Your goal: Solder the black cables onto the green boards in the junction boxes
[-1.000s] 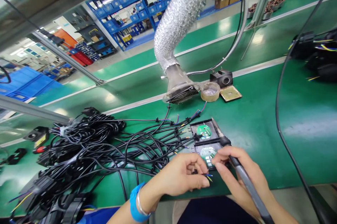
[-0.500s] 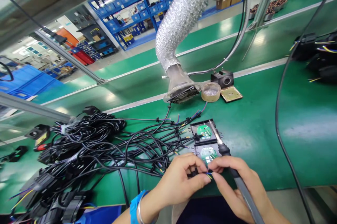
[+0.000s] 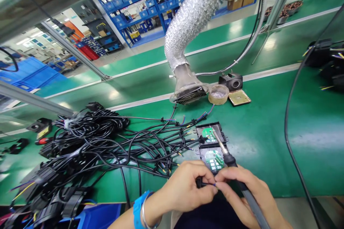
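Observation:
My left hand is closed on the end of a black cable, near the front edge of the bench. With thumb and forefinger, my right hand pinches the thin wire tips at that end; the fingers hide most of them. A soldering iron also lies in my right hand, its metal tip angled up and left over the boards. Just beyond my fingers, a green circuit board sits in a black plastic housing. A second circuit board lies behind it in another housing, with a cable reaching it.
Black cables with bared coloured wires spread across the left. A fume extractor nozzle hangs at the back beside a round tub and a sponge tray. A blue bin stands front left. A loose cord hangs at right.
My fingertips have closed together on the wire tips, whose coloured ends showed between them before. The view has shifted slightly. The soldering iron stays in my right hand.

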Available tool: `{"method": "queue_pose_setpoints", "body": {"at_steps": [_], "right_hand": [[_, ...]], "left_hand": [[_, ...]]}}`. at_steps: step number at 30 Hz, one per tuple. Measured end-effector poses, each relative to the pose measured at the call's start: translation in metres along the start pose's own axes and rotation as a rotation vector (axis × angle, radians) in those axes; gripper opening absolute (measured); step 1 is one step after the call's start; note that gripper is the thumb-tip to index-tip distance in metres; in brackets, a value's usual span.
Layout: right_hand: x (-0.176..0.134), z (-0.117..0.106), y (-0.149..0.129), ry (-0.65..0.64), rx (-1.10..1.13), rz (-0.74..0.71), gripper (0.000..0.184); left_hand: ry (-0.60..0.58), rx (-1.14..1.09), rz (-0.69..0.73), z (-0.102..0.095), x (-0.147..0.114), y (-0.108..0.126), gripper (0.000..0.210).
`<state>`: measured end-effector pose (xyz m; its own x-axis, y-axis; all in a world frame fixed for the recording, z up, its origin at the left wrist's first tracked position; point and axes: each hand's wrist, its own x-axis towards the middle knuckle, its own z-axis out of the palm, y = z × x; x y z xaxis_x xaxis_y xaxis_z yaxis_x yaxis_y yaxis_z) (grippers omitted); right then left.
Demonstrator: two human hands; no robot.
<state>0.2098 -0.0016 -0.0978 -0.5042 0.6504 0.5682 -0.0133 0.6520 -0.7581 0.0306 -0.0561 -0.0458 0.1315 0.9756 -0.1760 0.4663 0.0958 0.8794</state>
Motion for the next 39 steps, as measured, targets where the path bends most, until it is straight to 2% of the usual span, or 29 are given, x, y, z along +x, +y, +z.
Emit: {"method": "queue_pose_setpoints", "body": {"at_steps": [6, 9, 12, 15, 21, 28, 32, 36, 39], "right_hand": [[-0.001, 0.004, -0.006, 0.083, -0.027, 0.082, 0.031], [-0.003, 0.008, -0.003, 0.069, 0.064, 0.115, 0.032], [-0.003, 0.012, 0.002, 0.055, 0.207, 0.207, 0.03], [-0.001, 0.015, 0.003, 0.078, 0.22, 0.243, 0.032], [0.001, 0.02, -0.005, 0.148, 0.132, 0.187, 0.036], [-0.006, 0.022, -0.008, 0.19, 0.182, 0.222, 0.035], [-0.011, 0.029, -0.015, 0.273, 0.116, 0.296, 0.034], [-0.016, 0.043, -0.019, 0.352, 0.104, 0.28, 0.036], [-0.02, 0.047, -0.017, 0.347, 0.06, 0.244, 0.032]], "left_hand": [[0.166, -0.024, -0.03, 0.006, -0.002, -0.004, 0.009], [0.097, -0.245, -0.071, 0.006, -0.004, -0.009, 0.018], [0.046, -0.407, -0.071, 0.006, -0.006, -0.012, 0.023], [0.103, -0.376, -0.022, 0.006, -0.006, -0.013, 0.022], [0.226, -0.216, -0.019, 0.008, -0.003, -0.009, 0.017], [0.14, -0.267, -0.048, 0.011, -0.007, -0.012, 0.022], [0.192, -0.365, -0.078, 0.02, -0.007, -0.013, 0.022], [0.241, -0.468, -0.115, 0.027, -0.005, -0.013, 0.013], [0.246, -0.377, -0.144, 0.025, -0.004, -0.01, 0.004]]}}
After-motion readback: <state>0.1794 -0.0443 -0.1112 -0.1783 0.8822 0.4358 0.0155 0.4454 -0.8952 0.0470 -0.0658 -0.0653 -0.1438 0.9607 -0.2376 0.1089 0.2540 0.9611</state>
